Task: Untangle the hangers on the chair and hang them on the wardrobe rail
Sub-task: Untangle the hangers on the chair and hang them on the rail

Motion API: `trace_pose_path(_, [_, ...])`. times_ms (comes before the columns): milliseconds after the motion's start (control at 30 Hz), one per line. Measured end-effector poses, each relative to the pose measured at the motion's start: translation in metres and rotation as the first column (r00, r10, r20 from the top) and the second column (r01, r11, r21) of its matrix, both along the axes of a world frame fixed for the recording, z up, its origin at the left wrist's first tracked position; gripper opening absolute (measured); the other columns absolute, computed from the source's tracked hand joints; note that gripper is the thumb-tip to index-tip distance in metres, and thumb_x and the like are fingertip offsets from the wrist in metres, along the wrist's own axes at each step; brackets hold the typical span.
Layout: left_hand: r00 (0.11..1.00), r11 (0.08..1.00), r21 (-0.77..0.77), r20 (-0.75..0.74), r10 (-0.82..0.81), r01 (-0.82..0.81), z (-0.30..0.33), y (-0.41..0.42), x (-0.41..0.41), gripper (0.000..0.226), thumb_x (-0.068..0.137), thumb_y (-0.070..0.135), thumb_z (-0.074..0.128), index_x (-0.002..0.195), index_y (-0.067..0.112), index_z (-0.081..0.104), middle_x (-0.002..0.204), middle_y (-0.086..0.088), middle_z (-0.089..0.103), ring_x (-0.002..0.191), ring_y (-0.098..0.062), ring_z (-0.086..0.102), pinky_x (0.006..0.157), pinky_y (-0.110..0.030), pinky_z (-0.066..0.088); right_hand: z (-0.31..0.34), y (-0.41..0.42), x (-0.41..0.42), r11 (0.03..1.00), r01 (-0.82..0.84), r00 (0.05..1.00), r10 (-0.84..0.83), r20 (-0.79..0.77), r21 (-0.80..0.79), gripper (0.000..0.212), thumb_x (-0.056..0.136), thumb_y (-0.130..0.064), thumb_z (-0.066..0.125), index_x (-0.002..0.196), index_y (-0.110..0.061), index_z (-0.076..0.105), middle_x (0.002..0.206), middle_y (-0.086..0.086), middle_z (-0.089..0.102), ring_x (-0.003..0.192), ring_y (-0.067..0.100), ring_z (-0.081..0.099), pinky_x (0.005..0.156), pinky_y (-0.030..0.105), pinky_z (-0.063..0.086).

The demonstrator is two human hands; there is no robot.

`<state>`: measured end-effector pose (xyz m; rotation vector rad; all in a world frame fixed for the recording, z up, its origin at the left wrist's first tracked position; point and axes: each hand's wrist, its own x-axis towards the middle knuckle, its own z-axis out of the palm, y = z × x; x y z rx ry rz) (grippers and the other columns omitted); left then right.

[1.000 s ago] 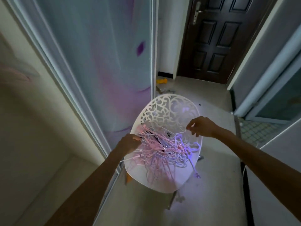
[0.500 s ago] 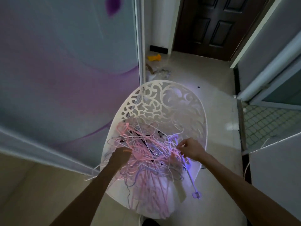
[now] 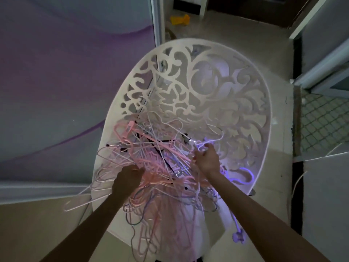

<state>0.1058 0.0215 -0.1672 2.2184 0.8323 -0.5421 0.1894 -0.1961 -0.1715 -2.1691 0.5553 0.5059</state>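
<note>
A tangled heap of pink, white and purple hangers (image 3: pixel 158 163) lies on the seat of a white chair (image 3: pixel 213 87) with an ornate cut-out back. My left hand (image 3: pixel 128 179) is buried in the left side of the heap, its fingers curled round pink hangers. My right hand (image 3: pixel 206 159) is at the right side of the heap and pinches a white hanger hook (image 3: pixel 211 143) between its fingertips. Several hangers spill over the chair's front and left edges. No wardrobe rail shows.
A purple-and-grey sliding wardrobe door (image 3: pixel 62 76) runs along the left. A yellow object (image 3: pixel 180 19) lies on the floor beyond the chair. To the right is a doorway with a tiled floor (image 3: pixel 323 121), and a white cable (image 3: pixel 296 184).
The camera has come closer and tilted down over the chair. Both hands have dropped into the heap; the right hand went from above the chair to the white hook.
</note>
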Motion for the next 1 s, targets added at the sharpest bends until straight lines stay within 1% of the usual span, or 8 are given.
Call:
trace_pose_path(67, [0.999,1.0,0.016,0.046,0.006,-0.006,-0.005,0.0,-0.002,0.029,0.089,0.032,0.06,0.099,0.009,0.073,0.107,-0.01,0.07,0.095,-0.026,0.068,0.088,-0.035,0.052,-0.008,0.0,0.003,0.999,0.047,0.998,-0.048,0.027,0.02,0.011,0.091,-0.027,0.052,0.093,-0.018,0.059,0.087,0.014,0.069,0.082,0.034,0.065,0.072,0.033,0.053])
trace_pose_path(167, [0.996,1.0,0.0,0.084,-0.01,0.01,-0.005,0.003,-0.001,0.027,0.089,0.029,0.061,0.1,0.007,0.073,0.1,-0.013,0.073,0.086,-0.025,0.07,0.082,-0.032,0.052,-0.006,0.007,-0.004,0.946,0.174,0.983,-0.185,0.015,0.275,0.023,0.095,-0.012,0.046,0.072,-0.014,0.05,0.057,0.009,0.055,0.052,0.024,0.053,0.047,0.022,0.043])
trace_pose_path(433, [0.998,0.999,-0.012,0.029,-0.047,0.048,0.01,0.007,0.009,0.03,0.087,0.034,0.063,0.1,0.008,0.073,0.102,-0.015,0.072,0.093,-0.029,0.068,0.092,-0.039,0.05,0.039,-0.011,0.008,0.562,0.394,0.917,-0.19,-0.351,0.727,0.028,0.1,-0.01,0.035,0.073,-0.018,0.039,0.035,-0.005,0.035,0.025,0.002,0.025,0.027,0.012,0.017])
trace_pose_path(567, [0.993,0.993,0.072,0.057,-0.1,0.096,0.025,0.009,0.009,0.026,0.088,0.028,0.063,0.105,0.012,0.072,0.109,-0.01,0.07,0.096,-0.03,0.067,0.088,-0.035,0.05,0.053,-0.032,-0.002,0.613,0.289,0.943,-0.051,-0.329,0.735,0.031,0.1,-0.017,0.038,0.069,-0.018,0.04,0.039,-0.007,0.028,0.028,0.004,0.023,0.029,0.015,0.02])
trace_pose_path(700, [0.975,0.989,0.1,0.202,0.091,-0.113,0.053,0.008,0.007,0.029,0.096,0.019,0.047,0.115,0.005,0.064,0.115,-0.017,0.064,0.108,-0.037,0.06,0.092,-0.041,0.046,0.072,-0.042,-0.017,0.686,0.077,0.97,0.117,-0.215,0.724,0.028,0.099,-0.019,0.04,0.072,-0.02,0.038,0.044,-0.008,0.029,0.034,0.003,0.024,0.033,0.014,0.024])
trace_pose_path(833, [0.732,0.89,-0.145,0.519,0.441,-0.433,0.098,0.027,0.005,0.031,0.097,0.012,0.037,0.115,0.006,0.061,0.12,-0.017,0.062,0.103,-0.031,0.061,0.091,-0.048,0.047,0.095,-0.048,-0.009,0.636,0.025,0.969,0.174,-0.175,0.771,0.025,0.099,-0.014,0.039,0.074,-0.019,0.039,0.043,-0.009,0.027,0.034,0.002,0.022,0.033,0.013,0.023])
trace_pose_path(900, [0.754,0.921,-0.034,0.564,0.338,-0.388,0.127,0.032,0.006,0.028,0.097,0.019,0.044,0.12,0.011,0.059,0.122,-0.013,0.061,0.108,-0.031,0.06,0.094,-0.043,0.045,0.103,-0.047,-0.002,0.705,-0.142,0.962,0.264,-0.07,0.695,0.023,0.098,-0.015,0.041,0.076,-0.02,0.041,0.046,-0.01,0.027,0.037,0.001,0.022,0.036,0.012,0.022])
trace_pose_path(1000, [0.931,0.971,0.162,0.293,-0.218,0.176,0.167,0.019,0.009,0.051,0.093,0.045,0.048,0.136,0.019,0.045,0.139,-0.002,0.05,0.122,-0.022,0.053,0.103,-0.033,0.037,0.123,-0.029,0.006,0.693,-0.512,0.826,0.559,0.07,0.509,0.024,0.098,-0.016,0.044,0.075,-0.023,0.048,0.06,-0.006,0.03,0.048,0.002,0.025,0.047,0.016,0.024])
